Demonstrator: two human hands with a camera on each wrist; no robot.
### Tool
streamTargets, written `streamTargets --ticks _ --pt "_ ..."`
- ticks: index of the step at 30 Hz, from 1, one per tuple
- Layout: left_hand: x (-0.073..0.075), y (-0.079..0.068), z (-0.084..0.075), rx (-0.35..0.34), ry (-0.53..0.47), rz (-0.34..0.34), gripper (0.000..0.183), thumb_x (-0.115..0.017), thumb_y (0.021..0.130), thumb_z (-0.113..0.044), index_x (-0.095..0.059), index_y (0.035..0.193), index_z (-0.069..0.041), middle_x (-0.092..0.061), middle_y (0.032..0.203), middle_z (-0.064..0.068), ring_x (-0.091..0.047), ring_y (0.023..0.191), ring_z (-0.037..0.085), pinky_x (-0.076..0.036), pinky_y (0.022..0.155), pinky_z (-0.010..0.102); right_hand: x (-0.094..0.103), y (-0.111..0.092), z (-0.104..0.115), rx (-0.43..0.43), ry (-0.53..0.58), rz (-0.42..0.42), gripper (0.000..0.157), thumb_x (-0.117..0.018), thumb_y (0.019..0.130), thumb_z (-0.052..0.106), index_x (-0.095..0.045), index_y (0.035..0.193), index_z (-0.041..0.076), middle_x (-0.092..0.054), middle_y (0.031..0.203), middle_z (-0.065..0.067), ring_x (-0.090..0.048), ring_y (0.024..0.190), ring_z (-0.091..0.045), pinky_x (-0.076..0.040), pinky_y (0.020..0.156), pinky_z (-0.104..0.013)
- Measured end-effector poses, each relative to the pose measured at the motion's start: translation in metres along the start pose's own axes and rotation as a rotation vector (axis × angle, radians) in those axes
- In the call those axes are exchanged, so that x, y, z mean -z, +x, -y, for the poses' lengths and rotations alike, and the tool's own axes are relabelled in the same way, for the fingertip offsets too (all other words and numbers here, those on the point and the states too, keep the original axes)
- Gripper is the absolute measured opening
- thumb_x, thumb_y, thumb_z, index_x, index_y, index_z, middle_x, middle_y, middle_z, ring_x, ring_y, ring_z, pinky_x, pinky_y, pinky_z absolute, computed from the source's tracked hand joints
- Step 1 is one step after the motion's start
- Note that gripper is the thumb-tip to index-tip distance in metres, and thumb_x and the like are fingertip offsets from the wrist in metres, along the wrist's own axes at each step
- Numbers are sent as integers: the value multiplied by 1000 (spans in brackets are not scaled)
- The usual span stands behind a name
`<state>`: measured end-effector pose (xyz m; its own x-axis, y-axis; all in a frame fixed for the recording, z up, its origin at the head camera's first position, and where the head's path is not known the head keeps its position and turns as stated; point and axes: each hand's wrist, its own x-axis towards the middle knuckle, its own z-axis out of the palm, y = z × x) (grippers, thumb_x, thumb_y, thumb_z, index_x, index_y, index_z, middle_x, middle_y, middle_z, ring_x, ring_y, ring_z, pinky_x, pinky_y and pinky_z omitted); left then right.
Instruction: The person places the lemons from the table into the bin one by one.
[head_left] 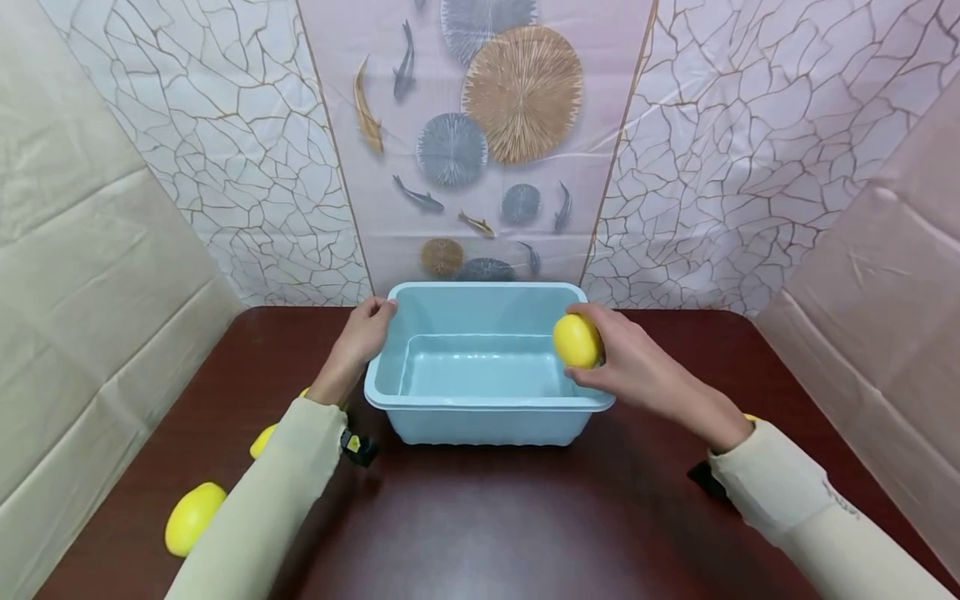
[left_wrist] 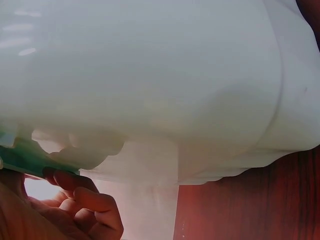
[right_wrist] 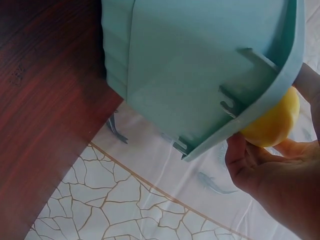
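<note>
A light blue plastic basin (head_left: 487,421) stands at the back of the table, its inner floor bare. My left hand (head_left: 365,332) grips the basin's rim at the far left corner, thumb over the edge; in the left wrist view its curled fingers (left_wrist: 100,205) show under the rim. Over the basin's right side, my right hand (head_left: 626,350) holds a yellow lemon (head_left: 576,340) between thumb and fingers. From the right wrist, the lemon (right_wrist: 275,122) shows just beyond the basin's rim (right_wrist: 245,117).
Several more lemons lie on the dark red table (head_left: 480,525): one lemon (head_left: 193,518) at the front left, others partly hidden behind my left forearm. A bit of yellow (head_left: 752,417) peeks out behind my right wrist. A patterned cloth wall (head_left: 480,183) rises behind the basin.
</note>
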<state>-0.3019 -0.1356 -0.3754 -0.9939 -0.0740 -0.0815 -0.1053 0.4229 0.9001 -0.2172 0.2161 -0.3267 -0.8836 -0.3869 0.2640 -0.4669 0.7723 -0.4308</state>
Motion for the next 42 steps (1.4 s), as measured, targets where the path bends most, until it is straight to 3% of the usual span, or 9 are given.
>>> streamTargets --ticks 10,17,21,24,31,42 --pt "1 2 -2 1 13 -10 42 -38 106 -42 -52 119 -5 -53 111 15 -50 94 25 -42 76 32 -7 13 0 38 -68 131 70 -83 76 19 -48 135 5 -59 111 -12 -53 97 -29 -47 78 -42" --pt "-1 -2 2 11 6 4 42 -38 106 -42 -52 120 -5 -54 116 16 -52 96 26 -43 76 32 -18 14 -2 68 -252 133 69 -84 75 29 -52 133 8 -60 115 -12 -53 105 -30 -38 84 -49" --pt "-1 -2 1 13 3 9 43 -38 106 -42 -52 121 -5 -54 120 16 -52 99 26 -43 78 34 -20 17 -1 136 -306 124 70 -85 75 29 -53 132 5 -60 118 -15 -52 108 -32 -41 93 -49" --pt "0 0 1 9 2 4 43 -38 105 -43 -53 121 -5 -54 121 16 -52 100 26 -43 79 34 -20 19 0 159 -295 131 71 -84 75 27 -52 133 2 -59 120 -18 -53 108 -33 -46 92 -46" --pt "0 -1 1 5 8 4 41 -38 106 -40 -52 119 -4 -54 123 17 -51 102 27 -43 80 34 -22 22 2 151 -302 169 69 -84 75 29 -53 132 4 -60 116 -15 -55 103 -30 -48 84 -41" --pt "1 -2 -2 9 3 -3 40 -38 106 -40 -53 119 -5 -54 121 16 -51 101 27 -43 80 35 -22 33 6 175 -447 281 60 -81 76 38 -58 124 9 -64 97 -4 -56 97 -29 -45 83 -41"
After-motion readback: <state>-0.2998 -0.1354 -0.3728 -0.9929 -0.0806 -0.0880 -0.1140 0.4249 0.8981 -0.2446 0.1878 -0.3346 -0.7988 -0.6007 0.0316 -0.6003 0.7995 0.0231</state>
